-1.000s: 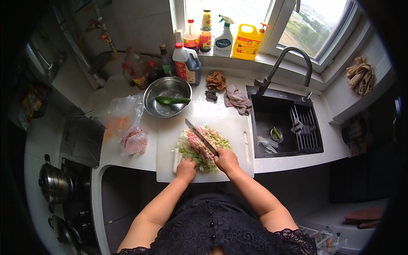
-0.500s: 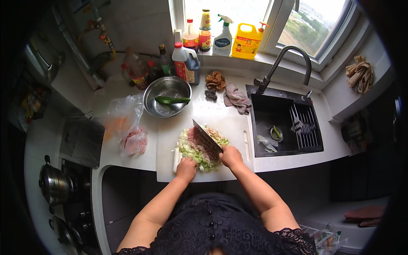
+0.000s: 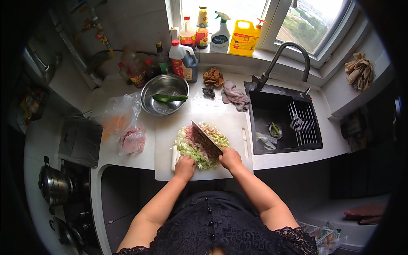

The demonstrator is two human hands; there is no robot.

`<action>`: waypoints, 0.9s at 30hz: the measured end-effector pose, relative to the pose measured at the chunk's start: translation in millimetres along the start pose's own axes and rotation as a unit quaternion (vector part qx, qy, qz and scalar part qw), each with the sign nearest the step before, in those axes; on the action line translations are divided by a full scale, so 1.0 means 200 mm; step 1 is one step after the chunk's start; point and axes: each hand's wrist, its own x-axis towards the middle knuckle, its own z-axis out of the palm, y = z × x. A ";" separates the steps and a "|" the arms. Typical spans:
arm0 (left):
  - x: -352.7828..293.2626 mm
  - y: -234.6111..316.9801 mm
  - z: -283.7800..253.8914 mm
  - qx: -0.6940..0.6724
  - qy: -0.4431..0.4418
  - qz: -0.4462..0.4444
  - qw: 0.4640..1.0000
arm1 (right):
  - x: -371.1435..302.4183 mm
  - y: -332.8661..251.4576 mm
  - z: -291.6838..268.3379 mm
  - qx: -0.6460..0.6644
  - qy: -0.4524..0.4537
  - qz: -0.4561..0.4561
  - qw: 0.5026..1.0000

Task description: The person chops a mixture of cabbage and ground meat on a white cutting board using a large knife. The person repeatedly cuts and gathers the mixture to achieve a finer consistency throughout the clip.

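Note:
My right hand (image 3: 230,159) is wrapped round the handle of a broad kitchen knife (image 3: 206,138). Its blade slants to the far left across a heap of minced pink meat (image 3: 195,137) and chopped pale green vegetable (image 3: 183,145). All of this lies on a white cutting board (image 3: 165,128). At the heap's near left edge rests my left hand (image 3: 185,168), fingers curled and tips touching the chopped pieces; what they hold, if anything, is hidden. Just left of it lies a white stick-like piece (image 3: 174,158).
Beyond the board stands a steel bowl (image 3: 165,108) with a green cucumber-like vegetable (image 3: 170,98). A plastic bag of pink meat (image 3: 132,141) lies on the left. Cloths (image 3: 235,96) and a black sink (image 3: 274,102) are on the right, several bottles (image 3: 183,63) at the back.
The knife and my right hand have come slightly toward me, the blade lower on the heap. My left hand stays at the heap's edge. The whole view has shifted a little.

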 end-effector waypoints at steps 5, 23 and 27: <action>-0.01 0.00 -0.02 0.001 -0.002 0.004 1.000 | -0.07 -0.07 -0.04 0.022 0.021 -0.056 0.998; -0.03 -0.03 0.07 0.028 0.014 -0.008 0.999 | -0.04 -0.06 0.12 -0.003 0.021 -0.097 0.995; -0.04 -0.07 0.12 0.027 0.034 -0.004 0.999 | -0.07 -0.11 0.03 0.025 0.030 -0.078 0.996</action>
